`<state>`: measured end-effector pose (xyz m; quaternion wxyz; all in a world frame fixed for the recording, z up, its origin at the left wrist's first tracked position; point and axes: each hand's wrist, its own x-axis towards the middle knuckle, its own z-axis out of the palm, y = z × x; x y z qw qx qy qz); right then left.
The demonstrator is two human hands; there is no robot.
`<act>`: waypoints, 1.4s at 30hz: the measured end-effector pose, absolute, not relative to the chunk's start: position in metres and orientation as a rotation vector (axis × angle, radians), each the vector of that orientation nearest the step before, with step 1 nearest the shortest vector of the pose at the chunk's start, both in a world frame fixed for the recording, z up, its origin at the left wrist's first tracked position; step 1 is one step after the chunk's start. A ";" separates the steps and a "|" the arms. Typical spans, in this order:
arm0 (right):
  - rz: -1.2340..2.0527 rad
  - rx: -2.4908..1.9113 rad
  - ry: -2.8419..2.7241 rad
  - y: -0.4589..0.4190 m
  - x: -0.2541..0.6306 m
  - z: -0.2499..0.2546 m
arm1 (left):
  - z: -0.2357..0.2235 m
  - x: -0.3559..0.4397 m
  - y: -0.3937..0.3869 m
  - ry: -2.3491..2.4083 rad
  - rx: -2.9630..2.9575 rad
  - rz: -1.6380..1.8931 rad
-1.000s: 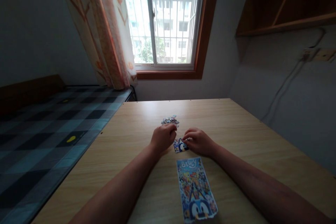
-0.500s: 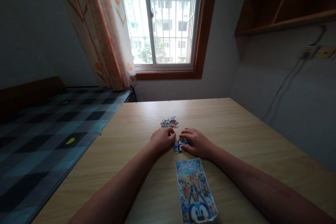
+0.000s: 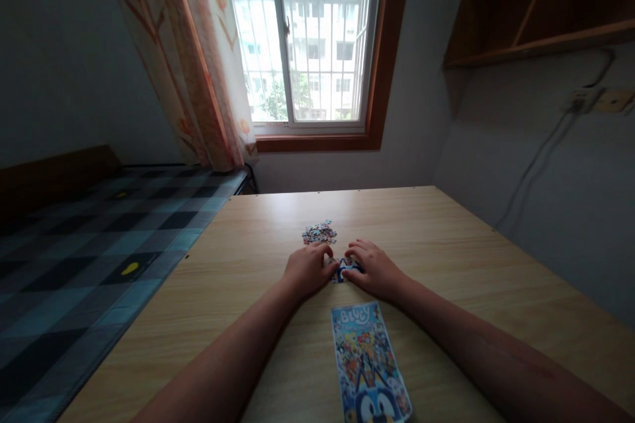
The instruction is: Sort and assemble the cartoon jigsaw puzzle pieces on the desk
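Note:
A small joined section of jigsaw puzzle [image 3: 341, 272], blue and white with a cartoon dog's face, lies flat on the table between my hands. My left hand [image 3: 308, 269] has its fingers curled at the section's left side, thumb on its edge. From the right, my right hand [image 3: 374, 269] holds it with bent fingers at the far edge and the thumb on the near part; these fingers cover much of the picture. Just beyond my left hand is a heap of loose puzzle pieces [image 3: 320, 232]. Nearer to me lies a colourful picture sheet [image 3: 370, 360] with "Bluey" lettering.
The light wooden table [image 3: 238, 238] reaches toward a barred window [image 3: 322, 46]. A bed with a checked cover [image 3: 124, 244] adjoins its left side. At the right are a wall shelf [image 3: 536, 46] and a hanging cable [image 3: 540, 152].
My left thumb has moved right, farther over the puzzle section's edge. My right hand has shifted slightly right. The section shows less of its near edge. Heap and picture sheet stay put.

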<state>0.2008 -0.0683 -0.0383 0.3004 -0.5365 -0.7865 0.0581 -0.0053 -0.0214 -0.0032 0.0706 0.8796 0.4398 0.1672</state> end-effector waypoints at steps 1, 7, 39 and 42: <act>0.161 -1.437 -2.083 -0.068 0.201 -0.038 | -0.004 -0.005 -0.021 1.325 2.649 0.502; 0.249 -1.532 -2.053 -0.069 0.200 -0.039 | -0.002 -0.003 -0.023 1.319 2.629 0.485; 0.338 -1.390 -1.907 -0.073 0.200 -0.027 | -0.004 -0.003 -0.019 1.212 2.477 0.622; 0.339 -1.369 -1.890 -0.073 0.200 -0.026 | -0.004 -0.004 -0.019 1.211 2.442 0.634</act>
